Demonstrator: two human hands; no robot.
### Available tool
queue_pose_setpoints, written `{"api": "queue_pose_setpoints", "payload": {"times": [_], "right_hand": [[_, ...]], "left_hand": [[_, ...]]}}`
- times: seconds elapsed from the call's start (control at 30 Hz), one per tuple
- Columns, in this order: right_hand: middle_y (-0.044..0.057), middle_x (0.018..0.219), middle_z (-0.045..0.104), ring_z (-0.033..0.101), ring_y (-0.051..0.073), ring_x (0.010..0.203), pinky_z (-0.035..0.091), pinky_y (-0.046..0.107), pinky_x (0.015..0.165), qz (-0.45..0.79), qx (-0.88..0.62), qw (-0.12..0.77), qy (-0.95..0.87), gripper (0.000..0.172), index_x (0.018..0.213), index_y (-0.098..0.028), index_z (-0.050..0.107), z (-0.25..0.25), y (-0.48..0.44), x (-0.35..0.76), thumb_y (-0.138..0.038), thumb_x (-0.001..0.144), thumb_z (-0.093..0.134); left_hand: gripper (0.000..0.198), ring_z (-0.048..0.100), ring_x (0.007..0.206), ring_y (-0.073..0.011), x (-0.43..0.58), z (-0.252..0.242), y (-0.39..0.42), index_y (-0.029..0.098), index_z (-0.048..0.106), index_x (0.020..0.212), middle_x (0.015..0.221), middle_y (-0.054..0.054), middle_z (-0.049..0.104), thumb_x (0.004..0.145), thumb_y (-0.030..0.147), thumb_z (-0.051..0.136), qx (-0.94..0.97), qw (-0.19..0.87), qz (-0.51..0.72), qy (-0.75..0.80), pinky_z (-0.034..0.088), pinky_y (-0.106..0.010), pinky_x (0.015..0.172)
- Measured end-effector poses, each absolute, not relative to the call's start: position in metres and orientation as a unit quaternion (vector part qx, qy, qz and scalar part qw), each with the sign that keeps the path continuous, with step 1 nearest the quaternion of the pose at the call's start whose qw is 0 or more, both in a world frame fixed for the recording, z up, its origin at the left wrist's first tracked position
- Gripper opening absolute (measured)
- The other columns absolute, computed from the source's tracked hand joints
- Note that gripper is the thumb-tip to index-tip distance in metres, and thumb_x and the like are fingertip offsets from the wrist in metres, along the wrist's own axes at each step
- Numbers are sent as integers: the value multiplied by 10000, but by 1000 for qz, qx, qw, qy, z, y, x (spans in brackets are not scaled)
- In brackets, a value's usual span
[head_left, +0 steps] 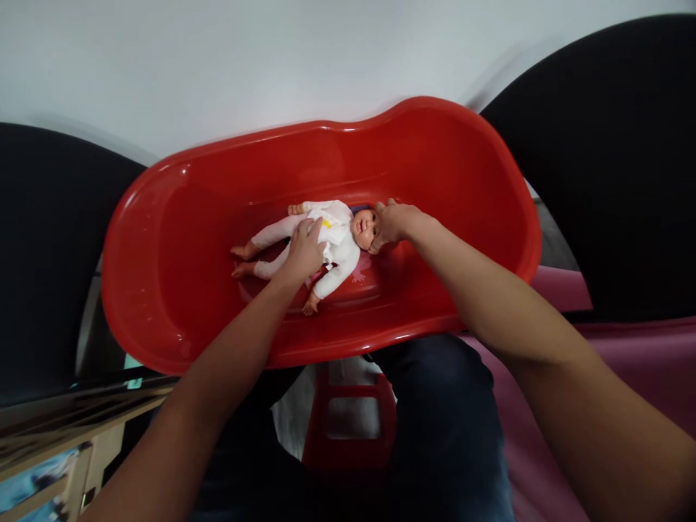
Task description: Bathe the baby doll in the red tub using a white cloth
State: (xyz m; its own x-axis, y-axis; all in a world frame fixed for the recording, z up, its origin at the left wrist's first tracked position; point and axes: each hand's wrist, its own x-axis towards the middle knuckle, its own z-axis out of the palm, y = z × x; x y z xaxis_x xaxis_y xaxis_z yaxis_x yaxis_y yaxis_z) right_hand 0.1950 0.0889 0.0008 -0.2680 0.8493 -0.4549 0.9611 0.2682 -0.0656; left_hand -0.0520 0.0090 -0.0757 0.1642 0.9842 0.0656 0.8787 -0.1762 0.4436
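A baby doll (342, 250) in a white long-sleeved top and pale leggings lies on its back in a red baby bathtub (179, 275). Its head points right and its bare feet point left. My left hand (305, 250) rests on the doll's belly, fingers slightly apart on the white cloth. Around the top and side of the doll's head curls my right hand (396, 221), thumb close to the cheek. Part of the head is hidden behind those fingers. Something dark blue (359, 209) shows beside the head, too small to make out.
Black rounded panels (609, 167) flank the tub on both sides, and a white wall (244, 65) rises behind it. Below are my knees, a red stool (353, 391) and a pink surface (625, 370). A wooden frame (81, 464) with pictures stands at the lower left.
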Motion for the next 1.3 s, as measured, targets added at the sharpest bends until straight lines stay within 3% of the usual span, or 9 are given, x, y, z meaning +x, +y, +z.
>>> {"api": "queue_pose_setpoints", "payload": {"times": [0.1,0.3,0.43,0.6,0.8,0.93,1.17,1.3], "right_hand": [[237,1548,539,605,469,1372,595,526,1031,-176,586,218,761,1214,1586,-195,516,5,88,193,-600,542,987],[243,1550,532,658,455,1285,612,522,987,-180,596,214,753,1245,1612,-190,481,9,87,191,-631,554,966],[250,1543,533,659,462,1284,607,529,997,-177,596,221,752,1227,1605,-174,488,11,86,190,-619,570,974],[233,1548,536,662,449,1291,604,508,1002,-179,595,215,754,1186,1576,-209,514,9,87,192,-601,561,986],[223,1501,559,664,438,1268,597,493,987,-180,582,193,769,1208,1588,-200,502,-2,91,196,-585,552,989],[215,1508,554,673,429,1248,598,493,983,-182,584,197,766,1198,1599,-191,495,1,90,194,-551,570,992],[216,1520,559,692,422,1219,609,489,974,-177,580,198,770,1181,1596,-215,496,-1,90,195,-577,580,978],[241,1537,541,628,487,1331,594,531,1006,-179,571,195,777,1217,1600,-194,489,-1,91,196,-608,566,981]], "left_hand": [[667,349,1625,-345,-59,-85,12,91,422,1675,1694,-226,430,1011,121,485,743,147,145,637,284,-484,1357],[724,334,1635,-366,-82,-91,25,69,469,1668,1718,-228,424,946,39,481,702,127,115,691,242,-491,1366],[753,434,1572,-377,-94,-82,27,105,474,1680,1664,-226,495,931,41,505,663,107,110,733,330,-495,1324],[731,533,1475,-456,-107,-66,24,33,428,1695,1612,-308,498,971,81,518,558,103,63,821,413,-587,1245],[644,367,1625,-361,-98,-68,34,123,406,1722,1727,-198,433,1081,173,454,676,100,69,726,301,-534,1335],[629,322,1646,-380,-97,-75,33,114,409,1727,1759,-169,411,1116,261,408,691,120,32,712,253,-571,1348],[639,353,1616,-426,-118,-75,30,185,391,1738,1754,-201,401,1109,301,390,626,141,-3,767,341,-713,1251],[717,271,1638,-442,-131,-78,28,261,391,1723,1753,-192,387,1027,301,563,555,149,-41,817,284,-781,1237]]}}
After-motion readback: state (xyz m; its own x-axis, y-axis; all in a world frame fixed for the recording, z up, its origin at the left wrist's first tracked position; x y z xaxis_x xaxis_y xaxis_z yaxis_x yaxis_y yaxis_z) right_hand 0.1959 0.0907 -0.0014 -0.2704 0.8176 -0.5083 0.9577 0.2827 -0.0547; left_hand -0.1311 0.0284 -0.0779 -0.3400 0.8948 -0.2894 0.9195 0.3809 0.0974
